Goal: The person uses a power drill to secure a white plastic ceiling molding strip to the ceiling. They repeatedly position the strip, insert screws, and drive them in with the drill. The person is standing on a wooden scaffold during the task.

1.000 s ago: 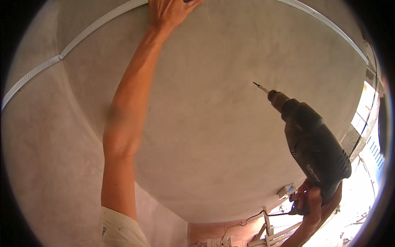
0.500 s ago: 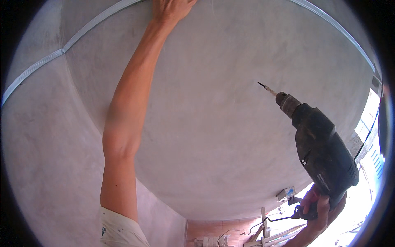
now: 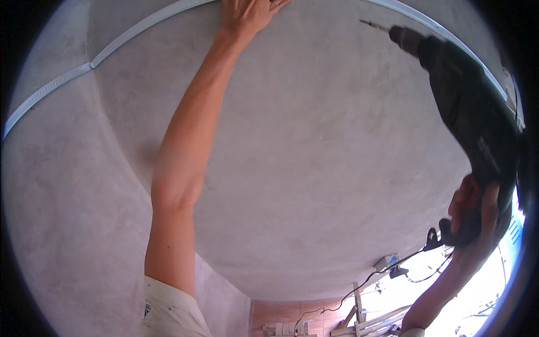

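My left hand (image 3: 247,16) is raised to the top edge of the view, against the grey wall beside a pale metal strip (image 3: 149,21). Its thumb side is spread out and the fingertips are cut off, so whether they press on the strip is hidden. On the right, my right hand (image 3: 474,210) is wrapped round the handle of a dark corded power drill (image 3: 474,112). The drill tilts up and left, and its thin bit (image 3: 373,24) points toward the wall beneath the strip, to the right of my left hand. Whether the bit touches the wall cannot be made out.
The strip bends at a wall corner (image 3: 91,65) on the left and continues to the far right. A black cord (image 3: 368,276) hangs from the drill. Below are a small box (image 3: 387,262) on the wall, wooden pieces (image 3: 359,314), a reddish tiled floor (image 3: 281,310) and a bright opening.
My right hand has lifted the drill up and to the right, bringing the bit closer to the strip. My left hand sits slightly further right in the view.
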### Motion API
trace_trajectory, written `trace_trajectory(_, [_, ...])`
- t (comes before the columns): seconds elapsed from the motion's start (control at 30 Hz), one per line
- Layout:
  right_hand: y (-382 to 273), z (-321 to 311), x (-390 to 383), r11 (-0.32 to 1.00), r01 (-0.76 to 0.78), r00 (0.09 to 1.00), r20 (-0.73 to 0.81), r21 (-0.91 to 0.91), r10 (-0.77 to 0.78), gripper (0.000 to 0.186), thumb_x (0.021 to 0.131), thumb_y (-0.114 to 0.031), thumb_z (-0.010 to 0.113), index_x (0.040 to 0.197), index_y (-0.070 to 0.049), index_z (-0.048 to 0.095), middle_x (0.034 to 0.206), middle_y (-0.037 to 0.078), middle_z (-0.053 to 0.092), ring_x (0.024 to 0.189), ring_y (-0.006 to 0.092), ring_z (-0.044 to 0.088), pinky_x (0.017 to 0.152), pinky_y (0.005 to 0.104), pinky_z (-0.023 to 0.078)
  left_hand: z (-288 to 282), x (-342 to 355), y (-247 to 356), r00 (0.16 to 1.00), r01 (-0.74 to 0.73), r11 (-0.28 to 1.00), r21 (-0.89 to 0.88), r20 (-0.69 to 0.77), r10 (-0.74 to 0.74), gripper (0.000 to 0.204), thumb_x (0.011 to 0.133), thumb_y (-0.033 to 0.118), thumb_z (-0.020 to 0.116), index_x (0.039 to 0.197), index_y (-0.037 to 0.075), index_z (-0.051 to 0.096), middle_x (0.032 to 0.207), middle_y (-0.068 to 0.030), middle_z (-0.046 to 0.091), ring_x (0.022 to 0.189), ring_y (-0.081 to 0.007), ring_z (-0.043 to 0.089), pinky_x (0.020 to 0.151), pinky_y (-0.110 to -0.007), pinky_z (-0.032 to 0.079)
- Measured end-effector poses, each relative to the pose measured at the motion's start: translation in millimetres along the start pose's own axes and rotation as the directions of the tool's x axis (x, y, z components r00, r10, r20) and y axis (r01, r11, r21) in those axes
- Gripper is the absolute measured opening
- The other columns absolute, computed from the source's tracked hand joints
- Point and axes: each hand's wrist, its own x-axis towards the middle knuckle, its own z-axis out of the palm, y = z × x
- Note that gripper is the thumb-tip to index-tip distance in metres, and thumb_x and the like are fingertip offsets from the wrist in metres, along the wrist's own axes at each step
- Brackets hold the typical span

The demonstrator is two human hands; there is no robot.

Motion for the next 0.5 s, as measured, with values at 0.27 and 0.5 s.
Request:
trace_trajectory(0.27, [-53, 59, 63, 0.855, 0.503, 0.864, 0.063, -0.125, -0.499, 0.037, 0.1, -0.041, 0.058, 0.103, -0.007, 0.072, 0.072, 0.005, 0.065, 0.049, 0.0068, 0.056, 0.041, 0.0191, 0.04, 0, -6, 4, 0.999, 0.005, 0.998, -0.059, 0.04, -0.003, 0.04, 0.086, 0.039, 0.075, 0.115, 0.012, 0.069, 0.109, -0.0064, 0.066, 0.09, -0.0312, 0.068, 0.076, -0.044, 0.056])
trace_trajectory(0.5, [-83, 80, 99, 0.943, 0.285, 0.959, 0.051, -0.17, -0.28, 0.052, 0.09, -0.053, 0.068, 0.108, -0.004, 0.07, 0.076, 0.004, 0.069, 0.055, 0.0069, 0.063, 0.042, 0.0175, 0.044, 2, -1, -4, 0.998, 0.064, 0.991, -0.114, 0.022, -0.062, 0.041, 0.09, 0.037, 0.068, 0.125, 0.016, 0.061, 0.115, -0.0074, 0.067, 0.096, -0.0353, 0.067, 0.079, -0.048, 0.055])
